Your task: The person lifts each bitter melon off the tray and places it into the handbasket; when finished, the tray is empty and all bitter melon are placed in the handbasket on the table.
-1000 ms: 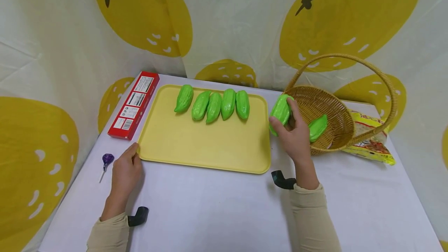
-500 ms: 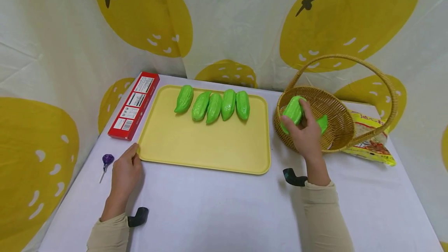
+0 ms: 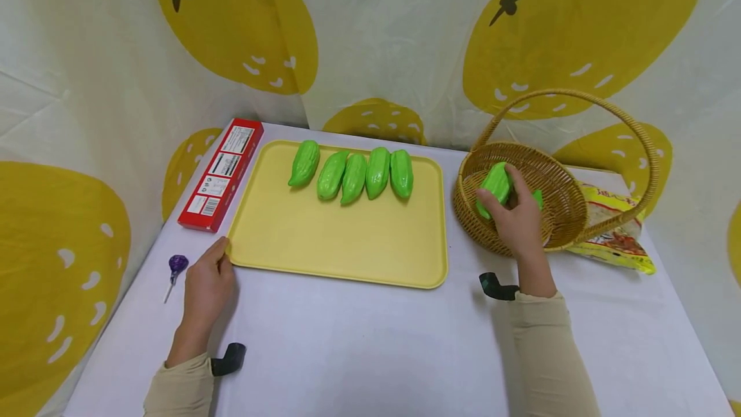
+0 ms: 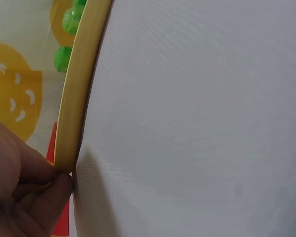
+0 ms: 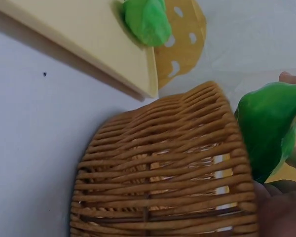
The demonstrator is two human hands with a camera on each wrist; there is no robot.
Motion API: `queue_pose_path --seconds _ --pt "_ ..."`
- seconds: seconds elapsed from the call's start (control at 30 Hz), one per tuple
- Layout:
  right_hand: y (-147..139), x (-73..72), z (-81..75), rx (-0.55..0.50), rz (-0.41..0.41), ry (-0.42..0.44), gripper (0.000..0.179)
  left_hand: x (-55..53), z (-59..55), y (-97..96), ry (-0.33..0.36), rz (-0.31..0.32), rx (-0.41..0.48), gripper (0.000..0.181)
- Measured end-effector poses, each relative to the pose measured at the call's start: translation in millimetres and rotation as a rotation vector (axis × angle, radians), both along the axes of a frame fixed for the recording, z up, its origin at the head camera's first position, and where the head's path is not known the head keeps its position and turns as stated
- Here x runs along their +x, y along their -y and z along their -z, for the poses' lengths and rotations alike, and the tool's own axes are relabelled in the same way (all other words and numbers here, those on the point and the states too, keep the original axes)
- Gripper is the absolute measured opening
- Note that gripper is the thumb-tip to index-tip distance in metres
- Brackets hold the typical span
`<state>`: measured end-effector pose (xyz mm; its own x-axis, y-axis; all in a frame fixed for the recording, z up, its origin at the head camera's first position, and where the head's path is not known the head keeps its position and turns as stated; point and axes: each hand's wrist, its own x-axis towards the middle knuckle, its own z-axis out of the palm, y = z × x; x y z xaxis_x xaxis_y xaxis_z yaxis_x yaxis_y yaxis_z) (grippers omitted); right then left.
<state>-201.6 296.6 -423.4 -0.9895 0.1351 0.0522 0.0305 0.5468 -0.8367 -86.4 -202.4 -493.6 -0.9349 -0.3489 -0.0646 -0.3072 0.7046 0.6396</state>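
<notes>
My right hand (image 3: 523, 224) grips a glossy green toy bitter melon (image 3: 496, 188) over the inside of the woven basket (image 3: 471, 227). In the right wrist view that bitter melon (image 5: 269, 126) shows just past the basket rim (image 5: 232, 143). The tip of another bitter melon (image 3: 539, 199) peeks out behind the hand, inside the basket; the rest is hidden. On the left, my left hand (image 3: 208, 285) pinches the near left corner of the yellow tray (image 3: 341, 243), as the tray edge (image 4: 71, 123) in the left wrist view shows. Several bitter melons (image 3: 377, 172) lie in a row along the tray's far side.
A red box (image 3: 220, 176) lies along the tray's left side, with a purple lollipop (image 3: 177, 264) nearer me. Beside the basket, partly behind its tall handle (image 3: 648, 159), is a yellow food packet (image 3: 613, 230). A patterned curtain (image 3: 382, 31) hangs behind the table.
My right hand has carried the bitter melon rightward from the gap between tray and basket to over the basket's inside. The left hand and tray have stayed put.
</notes>
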Motion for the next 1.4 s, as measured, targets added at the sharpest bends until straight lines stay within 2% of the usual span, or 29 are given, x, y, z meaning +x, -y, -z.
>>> queue_pose_path --seconds 0.27,0.5,0.83,1.1,1.4 --pt "-6 -3.0 2.7 0.044 0.000 0.071 0.085 0.8 -1.0 -0.2 -0.011 0.004 -0.002 0.047" --pt "-11 -9.3 2.8 0.107 -0.029 0.086 0.087 0.7 -0.8 2.6 -0.067 0.027 -0.014 0.044" --pt "-23 -25.9 8.4 0.029 -0.046 0.223 0.094 -0.3 -0.2 1.9 -0.032 0.032 -0.008 0.047" --pt "-31 -37.0 14.6 0.102 -0.036 0.249 0.091 0.2 1.3 2.1 -0.027 0.024 -0.007 0.046" --pt "-31 -40.5 17.4 0.159 -0.081 0.281 0.092 1.2 0.6 1.2 -0.007 0.011 0.004 0.047"
